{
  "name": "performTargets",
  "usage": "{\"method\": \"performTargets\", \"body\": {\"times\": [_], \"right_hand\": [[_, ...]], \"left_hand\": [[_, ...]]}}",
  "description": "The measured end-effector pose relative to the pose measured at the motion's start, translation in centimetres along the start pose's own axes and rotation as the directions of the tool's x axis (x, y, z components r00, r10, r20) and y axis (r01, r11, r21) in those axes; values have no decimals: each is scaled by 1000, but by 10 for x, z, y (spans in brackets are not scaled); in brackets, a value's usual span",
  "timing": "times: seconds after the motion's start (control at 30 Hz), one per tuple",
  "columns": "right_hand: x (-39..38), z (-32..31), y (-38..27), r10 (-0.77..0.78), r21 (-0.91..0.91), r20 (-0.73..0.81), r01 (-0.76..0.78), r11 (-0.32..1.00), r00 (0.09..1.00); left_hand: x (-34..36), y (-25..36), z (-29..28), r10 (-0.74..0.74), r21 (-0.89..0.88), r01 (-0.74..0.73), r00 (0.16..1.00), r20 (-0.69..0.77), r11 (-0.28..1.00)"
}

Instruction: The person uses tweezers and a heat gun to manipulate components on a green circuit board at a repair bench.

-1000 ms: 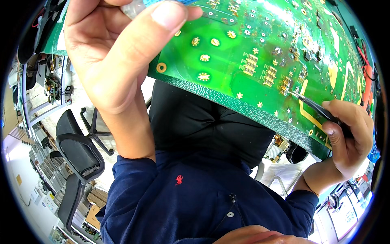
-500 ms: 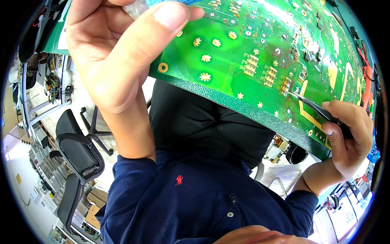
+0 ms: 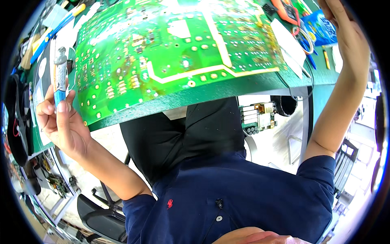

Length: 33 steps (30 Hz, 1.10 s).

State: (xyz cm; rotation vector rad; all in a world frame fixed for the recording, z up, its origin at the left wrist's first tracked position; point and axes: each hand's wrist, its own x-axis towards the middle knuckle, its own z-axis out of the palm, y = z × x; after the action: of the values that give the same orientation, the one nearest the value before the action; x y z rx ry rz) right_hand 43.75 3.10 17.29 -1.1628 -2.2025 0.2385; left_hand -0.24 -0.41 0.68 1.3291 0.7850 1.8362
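Note:
My left hand (image 3: 65,122) is closed around the lower end of a small tube (image 3: 60,75) with a greyish body, a blue band and a narrow tip pointing up. It is held upright at the left edge of a large green circuit board (image 3: 170,63). The board lies on the green work surface, with gold pads, small components and brownish stains on it. My right hand (image 3: 349,38) is raised at the far right, beyond the blue packet (image 3: 319,27). Its fingertips run out of the picture, so whatever they hold is hidden.
A green mat (image 3: 195,94) edges the table in front of my lap. To the board's right are white paper (image 3: 286,46), an orange meter (image 3: 284,10), cables and a yellow pen (image 3: 326,59). A blue-and-yellow tool (image 3: 55,34) lies at the far left. A black chair (image 3: 101,213) stands behind.
My right hand, which held tweezers on the board, has swung away up and right. My left hand has moved left and lower with the tube. The view has shifted over the board.

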Motion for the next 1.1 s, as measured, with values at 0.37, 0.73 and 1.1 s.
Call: {"method": "performTargets", "body": {"times": [0.37,0.73,1.1], "right_hand": [[-153,-15,73,534,51,71,-537,842,843],[-165,-3,100,559,33,83,-563,826,825],[-168,-12,104,487,21,-2,-486,873,874]], "left_hand": [[0,-1,-3,-27,107,27,1000,-7,994],[2,-5,-6,-25,168,33,998,-49,985],[2,5,-8,-34,157,30,999,24,987]]}}
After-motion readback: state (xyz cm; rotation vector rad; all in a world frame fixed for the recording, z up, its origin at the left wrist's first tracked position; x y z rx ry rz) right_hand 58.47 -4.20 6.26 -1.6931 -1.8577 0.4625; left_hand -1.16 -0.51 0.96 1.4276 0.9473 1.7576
